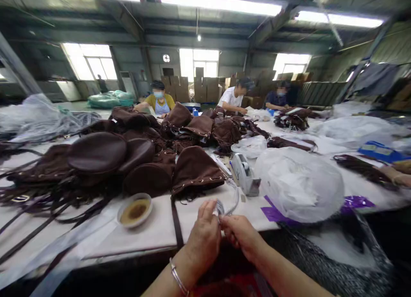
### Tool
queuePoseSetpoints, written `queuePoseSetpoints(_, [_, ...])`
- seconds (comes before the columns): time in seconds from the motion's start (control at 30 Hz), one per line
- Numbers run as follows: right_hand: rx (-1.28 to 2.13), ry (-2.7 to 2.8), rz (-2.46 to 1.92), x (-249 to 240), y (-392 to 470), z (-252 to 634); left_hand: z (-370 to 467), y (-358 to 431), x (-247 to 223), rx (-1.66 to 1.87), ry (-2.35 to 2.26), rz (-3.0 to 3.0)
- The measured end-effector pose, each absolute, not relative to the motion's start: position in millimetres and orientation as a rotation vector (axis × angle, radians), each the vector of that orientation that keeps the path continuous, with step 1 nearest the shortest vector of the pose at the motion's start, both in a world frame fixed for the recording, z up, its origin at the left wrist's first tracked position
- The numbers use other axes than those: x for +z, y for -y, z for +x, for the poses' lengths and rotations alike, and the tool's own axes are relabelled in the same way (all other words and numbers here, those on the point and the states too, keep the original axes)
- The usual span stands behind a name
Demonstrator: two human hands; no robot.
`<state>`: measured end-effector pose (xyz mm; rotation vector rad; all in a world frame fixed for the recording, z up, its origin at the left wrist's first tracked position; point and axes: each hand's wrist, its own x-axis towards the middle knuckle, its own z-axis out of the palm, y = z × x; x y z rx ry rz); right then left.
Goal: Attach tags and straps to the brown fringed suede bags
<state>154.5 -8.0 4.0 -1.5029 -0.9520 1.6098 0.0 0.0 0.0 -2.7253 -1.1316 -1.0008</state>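
Observation:
Close together at the table's front edge, my left hand and my right hand are both closed on a looped bundle of thin grey-white strands. One loop of it curves up and to the right over the table. What exactly the strands are cannot be made out. Just beyond my hands lies a dark brown drawstring bag with metal eyelets, its strap hanging over the edge. A tape dispenser stands right of the bag. On the left, a white bowl holds a brownish liquid.
Brown bags with round bases are heaped across the left and middle. White plastic bags bulge at right, over purple film. Several people sit across the table; another person's hand is at far right beside brown tassels.

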Motion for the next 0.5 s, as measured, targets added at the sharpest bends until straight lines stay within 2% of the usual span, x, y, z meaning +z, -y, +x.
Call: queuePoseSetpoints(0.5, [1.844, 0.603, -1.195, 5, 9, 156, 3, -1, 14, -1.393, 1.528, -2.818])
